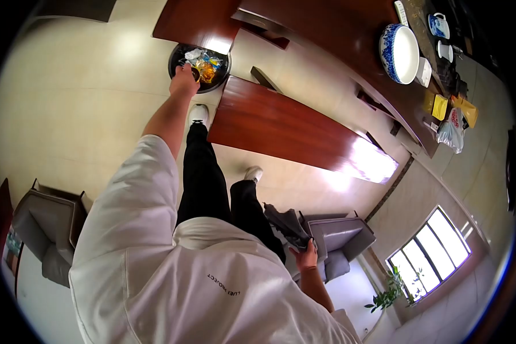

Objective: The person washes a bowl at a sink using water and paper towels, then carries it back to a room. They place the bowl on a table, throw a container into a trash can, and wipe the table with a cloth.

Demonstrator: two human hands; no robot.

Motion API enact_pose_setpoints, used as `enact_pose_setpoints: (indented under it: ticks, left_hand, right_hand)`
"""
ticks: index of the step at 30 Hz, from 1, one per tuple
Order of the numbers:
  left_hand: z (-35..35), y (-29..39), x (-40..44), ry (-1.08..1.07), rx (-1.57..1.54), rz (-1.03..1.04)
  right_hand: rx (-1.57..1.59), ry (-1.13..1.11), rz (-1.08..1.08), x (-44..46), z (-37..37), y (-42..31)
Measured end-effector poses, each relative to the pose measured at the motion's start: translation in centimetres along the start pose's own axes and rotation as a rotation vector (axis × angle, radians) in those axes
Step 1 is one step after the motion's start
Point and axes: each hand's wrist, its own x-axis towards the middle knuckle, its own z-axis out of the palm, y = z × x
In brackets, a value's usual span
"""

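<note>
My left hand (184, 81) reaches over a round black bin (219, 85) at the upper left, its fingers closed on a small dark round object (196, 74) that is mostly hidden. Inside the bin lie white and blue wrappers (195, 55) and orange-yellow scraps (207, 72). On the right, low beside my leg, my right hand (307, 255) is closed on a dark grey cloth (286, 222), which hangs toward the grey armchair.
A red-brown wooden bench (286, 126) lies right of the bin. The large table (327, 34) holds a blue-and-white bowl (406, 54), cups and bags (452, 131). Grey armchairs (341, 235) flank me. A plant (391, 291) stands near the window (430, 252).
</note>
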Motion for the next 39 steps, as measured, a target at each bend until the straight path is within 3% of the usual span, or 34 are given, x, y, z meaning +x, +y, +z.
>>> enact_pose_setpoints:
  ticks: [5, 8, 11, 16, 18, 19, 20, 22, 23, 24, 26, 27, 28, 29, 31, 33, 35, 36, 38, 39]
  left_hand:
    - [2.2, -0.7, 3.2, -0.025, 0.012, -0.017]
    - [2.4, -0.7, 1.8, -0.065, 0.026, 0.0]
    - [2.6, -1.4, -3.5, -0.113, 0.093, 0.013]
    - [8.3, -8.7, -14.3, -0.387, 0.324, 0.004]
    - [10.1, -9.9, -19.1, -0.477, 0.489, 0.056]
    - [11.3, -10.5, -21.8, -0.424, 0.536, 0.146]
    - [11.4, -9.1, -24.2, -0.541, 0.617, 0.123]
    - [12.7, -4.6, -30.7, -0.507, 0.685, 0.121]
    - [15.0, -3.3, -31.8, -0.529, 0.727, 0.164]
    - [18.2, -2.7, -32.7, -0.504, 0.755, 0.279]
    - [19.4, 6.4, -39.7, -0.353, 0.721, 0.378]
    - [18.4, 11.9, -43.8, -0.455, 0.519, 0.529]
    - [20.8, 15.1, -45.5, -0.447, 0.433, 0.551]
    - [23.5, 18.3, -46.8, -0.445, 0.339, 0.566]
    - [25.8, 26.3, -51.4, -0.68, -0.188, 0.732]
    - [21.3, 35.8, -61.3, -0.915, -0.54, 0.699]
    - [21.4, 41.5, -64.1, -1.275, -0.748, 0.671]
    - [20.5, 43.9, -66.1, -1.276, -0.728, 0.682]
    - [18.9, 47.2, -69.6, -1.478, -0.838, 0.454]
    - [19.3, 47.8, -69.5, -1.487, -0.827, 0.452]
  right_hand:
    - [0.011, 0.026, 0.021, -0.1, 1.6, -0.5]
    - [0.008, -0.187, 0.017, 1.1, 2.5, -1.8]
    - [0.076, -0.296, 0.033, 3.8, 0.6, -0.6]
    - [0.122, -0.34, -0.064, 7.6, -2.4, 1.1]
    - [0.213, -0.331, -0.149, 10.4, -5.3, 2.5]
    - [0.243, -0.359, -0.17, 12.5, -7.0, 3.4]
    - [0.2, -0.357, -0.276, 14.3, -9.0, 4.2]
    - [0.047, -0.267, -0.498, 15.4, -13.1, 3.7]
    - [-0.583, -0.119, -0.752, 14.6, -15.7, 2.5]
    - [-0.439, -0.218, -0.789, 12.8, -17.1, 0.9]
    - [0.047, -0.453, -0.717, 11.9, -20.1, -1.3]
    - [0.37, -0.609, -0.601, 12.1, -21.8, -2.0]
    - [0.427, -0.724, -0.713, 9.9, -23.3, -3.7]
    - [0.48, -0.7, -0.75, 8.2, -24.9, -5.2]
    - [0.629, -0.922, -0.812, 5.2, -27.9, -7.3]
    - [0.693, -0.996, -0.882, 3.0, -31.1, -9.7]
    - [0.75, -1.076, -0.959, 1.7, -33.0, -11.5]
    - [0.83, -1.096, -0.911, 1.0, -33.8, -12.7]
    - [0.972, -1.123, -0.846, 1.9, -34.3, -14.5]
    - [0.982, -1.114, -0.85, 2.8, -34.2, -14.9]
